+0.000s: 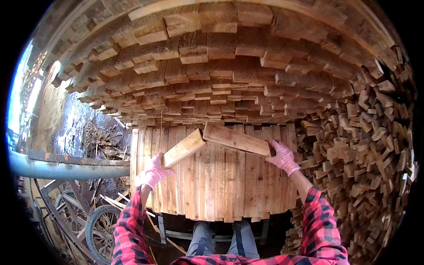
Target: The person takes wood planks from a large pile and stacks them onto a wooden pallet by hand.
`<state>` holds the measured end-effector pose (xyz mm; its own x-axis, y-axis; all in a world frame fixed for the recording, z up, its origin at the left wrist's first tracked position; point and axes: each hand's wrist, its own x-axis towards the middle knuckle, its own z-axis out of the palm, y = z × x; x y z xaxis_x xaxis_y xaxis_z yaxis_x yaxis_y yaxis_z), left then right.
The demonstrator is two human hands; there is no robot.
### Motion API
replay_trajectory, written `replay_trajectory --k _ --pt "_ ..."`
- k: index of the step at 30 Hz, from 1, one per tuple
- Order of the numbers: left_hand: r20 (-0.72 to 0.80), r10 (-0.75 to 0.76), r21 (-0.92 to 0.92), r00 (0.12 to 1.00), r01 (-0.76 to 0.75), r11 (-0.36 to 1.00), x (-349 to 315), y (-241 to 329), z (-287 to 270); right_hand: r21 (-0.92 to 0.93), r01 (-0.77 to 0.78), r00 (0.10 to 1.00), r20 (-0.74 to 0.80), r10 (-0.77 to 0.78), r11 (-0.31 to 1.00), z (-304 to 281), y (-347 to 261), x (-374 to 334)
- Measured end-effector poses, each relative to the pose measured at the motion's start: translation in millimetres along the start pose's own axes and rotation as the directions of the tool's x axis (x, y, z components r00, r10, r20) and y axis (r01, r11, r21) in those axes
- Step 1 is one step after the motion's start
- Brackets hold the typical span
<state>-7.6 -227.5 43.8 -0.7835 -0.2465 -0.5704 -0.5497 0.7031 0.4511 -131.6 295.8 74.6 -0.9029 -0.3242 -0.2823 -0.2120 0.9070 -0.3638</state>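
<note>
My left hand (pixel 155 169), in a pinkish work glove, grips the near left end of a short wooden block (pixel 184 148). In a matching glove, my right hand (pixel 282 157) is closed on the right end of a longer wooden block (pixel 237 139). The inner ends of both blocks meet at the middle, forming a shallow peak. Beneath them lies a layer of wooden slats (pixel 216 181), laid side by side and pointing away from me. Some of my fingers are hidden behind the blocks.
A tall stack of wooden blocks (pixel 194 57) rises directly beyond the slats. On the right lies a loose heap of cut blocks (pixel 353 154). To the left are a blue-grey pipe (pixel 75 168) and a spoked wheel (pixel 101 232). A metal frame (pixel 162 229) stands under the slats' near edge.
</note>
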Motion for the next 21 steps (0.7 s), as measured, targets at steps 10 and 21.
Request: replay_trajectory --k 10,21 --pt "0.076 0.201 0.842 0.977 -0.171 0.512 137 9 7 -0.313 0.024 0.993 0.119 0.015 0.949 81 66 80" --pt "-0.007 0.531 0.495 0.848 -0.458 0.738 189 -96 10 -0.247 0.114 0.991 -0.034 -0.126 0.962 78 63 88"
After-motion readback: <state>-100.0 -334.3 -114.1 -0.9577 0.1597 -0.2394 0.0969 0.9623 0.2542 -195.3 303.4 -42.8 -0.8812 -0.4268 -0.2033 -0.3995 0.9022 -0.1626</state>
